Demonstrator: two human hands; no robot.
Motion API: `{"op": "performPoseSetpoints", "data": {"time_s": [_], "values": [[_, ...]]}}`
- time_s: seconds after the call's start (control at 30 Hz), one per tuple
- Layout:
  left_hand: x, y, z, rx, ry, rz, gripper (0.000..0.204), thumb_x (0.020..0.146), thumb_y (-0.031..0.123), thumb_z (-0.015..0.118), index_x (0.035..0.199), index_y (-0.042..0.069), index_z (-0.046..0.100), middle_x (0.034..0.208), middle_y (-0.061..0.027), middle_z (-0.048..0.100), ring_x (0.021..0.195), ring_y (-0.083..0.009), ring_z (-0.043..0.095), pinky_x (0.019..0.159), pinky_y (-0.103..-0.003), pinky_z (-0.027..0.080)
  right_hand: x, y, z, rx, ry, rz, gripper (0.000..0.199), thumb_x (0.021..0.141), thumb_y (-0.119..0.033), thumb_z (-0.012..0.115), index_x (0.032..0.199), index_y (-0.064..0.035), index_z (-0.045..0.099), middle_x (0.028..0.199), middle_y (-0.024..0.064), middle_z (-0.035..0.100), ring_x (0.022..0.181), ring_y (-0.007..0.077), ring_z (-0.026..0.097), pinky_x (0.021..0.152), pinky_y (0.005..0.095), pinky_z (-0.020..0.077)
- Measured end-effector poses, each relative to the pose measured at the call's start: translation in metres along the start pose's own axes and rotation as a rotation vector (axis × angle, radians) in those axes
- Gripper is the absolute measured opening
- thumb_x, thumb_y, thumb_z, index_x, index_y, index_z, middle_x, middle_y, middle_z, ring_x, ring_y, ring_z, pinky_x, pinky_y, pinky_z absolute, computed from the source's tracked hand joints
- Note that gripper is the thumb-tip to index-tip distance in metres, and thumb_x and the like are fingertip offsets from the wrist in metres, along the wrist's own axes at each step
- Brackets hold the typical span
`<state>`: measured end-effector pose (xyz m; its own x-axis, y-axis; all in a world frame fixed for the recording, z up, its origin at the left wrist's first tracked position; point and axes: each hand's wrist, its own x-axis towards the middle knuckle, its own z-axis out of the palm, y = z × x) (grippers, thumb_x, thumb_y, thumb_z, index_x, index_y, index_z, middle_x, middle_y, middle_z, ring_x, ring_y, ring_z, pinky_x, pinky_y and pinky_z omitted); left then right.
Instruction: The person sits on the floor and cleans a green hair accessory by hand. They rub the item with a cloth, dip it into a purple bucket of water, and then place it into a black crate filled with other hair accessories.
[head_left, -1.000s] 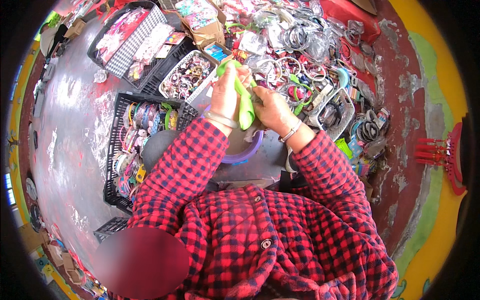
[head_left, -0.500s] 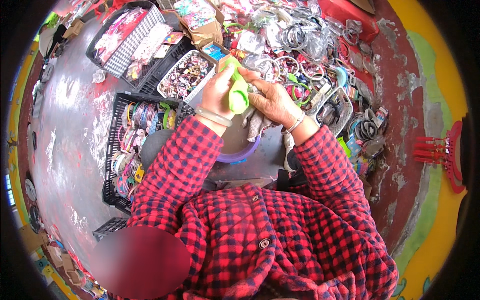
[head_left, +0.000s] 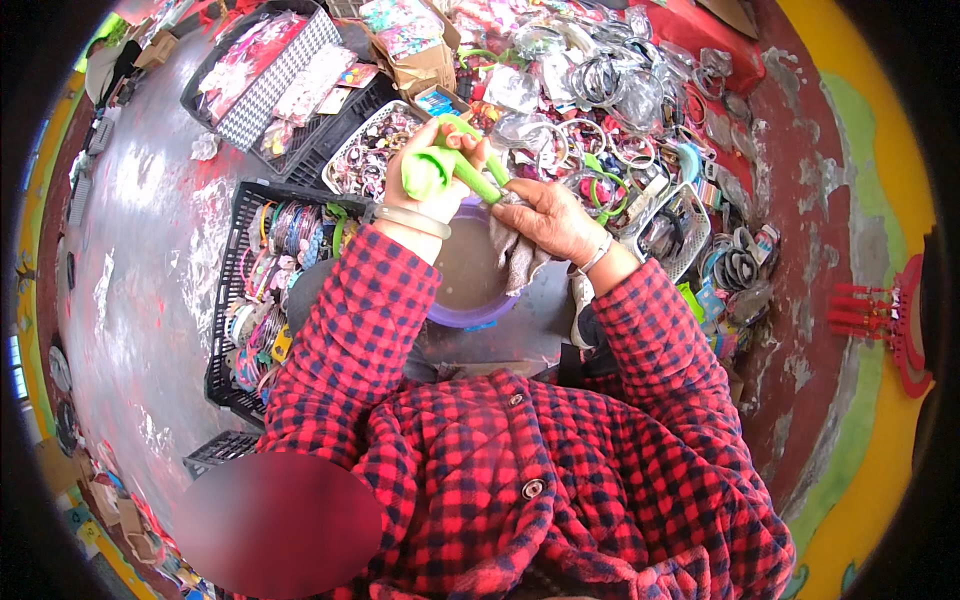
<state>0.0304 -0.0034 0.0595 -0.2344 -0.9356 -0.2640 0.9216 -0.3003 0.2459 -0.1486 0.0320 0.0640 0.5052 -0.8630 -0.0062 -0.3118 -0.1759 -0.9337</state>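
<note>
Since a moment ago the green hair clip point(head_left: 452, 165) sits lower and more level: half a second back it stood nearly upright above the basin, and now it lies tilted, its fat rolled end toward nine o'clock and its thin end toward four o'clock. The cloth has come up to meet it, which suggests the wiping of the clip is under way rather than finished.

Starting at the left, a black crate point(head_left: 225, 300) of coloured bangles lies on the grey floor at about nine o'clock from the hands. Next comes the left hand point(head_left: 425, 185), a pale bangle on its wrist, with its fingers curled shut around the clip's rolled end; the thumb point(head_left: 472, 150) presses on top at twelve o'clock. The clip pokes out of this fist toward the other hand, so most of its length lies between the two sets of fingers.

Below both hands, at six o'clock, the purple basin point(head_left: 470, 300) holds murky brownish water. To the right, the right hand point(head_left: 550, 215) is closed on a grey cloth point(head_left: 515, 250), which hangs down over the basin's rim. Its fingertips point(head_left: 512, 192) meet the clip's thin end; whether the cloth wraps that tip or only touches it I cannot quite tell, as the fingers hide the spot.

Farther right, heaps of hair hoops and clips point(head_left: 640, 130) cover the red ground.
</note>
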Motion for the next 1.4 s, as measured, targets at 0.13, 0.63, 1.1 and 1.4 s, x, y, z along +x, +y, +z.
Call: {"op": "performPoseSetpoints", "data": {"time_s": [0.13,0.63,1.1,1.4], "values": [[0.0,0.006,-0.003,-0.053,-0.17,0.012,0.02,0.093,0.014,0.041,0.087,-0.004,0.05,0.072,-0.0055,0.047,0.069,-0.0146,0.049,0.076,-0.031,0.049,-0.003,-0.001,-0.014,0.019,-0.036,0.152,0.02,0.085,-0.02,0.057,0.091,-0.001,0.059,0.067,-0.0021,0.05,0.063,0.0061,0.043,0.056,0.0248,0.0383],[0.007,-0.018,-0.012,0.144,-0.117,0.004,0.027,0.091,0.033,0.045,0.079,0.01,0.048,0.068,-0.003,0.048,0.068,-0.0193,0.049,0.064,-0.03,0.042,-0.011,-0.026,-0.026,0.713,0.199,-0.059,0.059,0.078,0.005,0.058,0.131,0.0007,0.032,0.116,0.0061,0.049,0.104,0.0117,0.048,0.087,0.0246,0.0415],[0.02,-0.045,-0.038,0.078,0.139,0.112,0.035,0.088,0.04,0.05,0.069,0.011,0.045,0.052,-0.0001,0.042,0.046,-0.014,0.044,0.047,-0.029,0.042,0.0,-0.022,0.03,-0.088,0.19,-0.43,0.042,0.07,0.014,0.053,0.106,-0.006,0.056,0.11,0.0116,0.056,0.101,0.0242,0.055,0.086,0.0314,0.0438],[0.0,-0.027,-0.009,0.308,0.11,0.023,0.029,0.093,0.032,0.04,0.091,0.006,0.053,0.066,-0.0012,0.053,0.053,-0.0108,0.048,0.047,-0.02,0.04,-0.007,-0.017,-0.002,0.415,-0.272,-0.092,0.031,0.076,0.012,0.052,0.103,-0.0031,0.059,0.105,0.0044,0.059,0.089,0.014,0.058,0.079,0.0263,0.0468]]}}
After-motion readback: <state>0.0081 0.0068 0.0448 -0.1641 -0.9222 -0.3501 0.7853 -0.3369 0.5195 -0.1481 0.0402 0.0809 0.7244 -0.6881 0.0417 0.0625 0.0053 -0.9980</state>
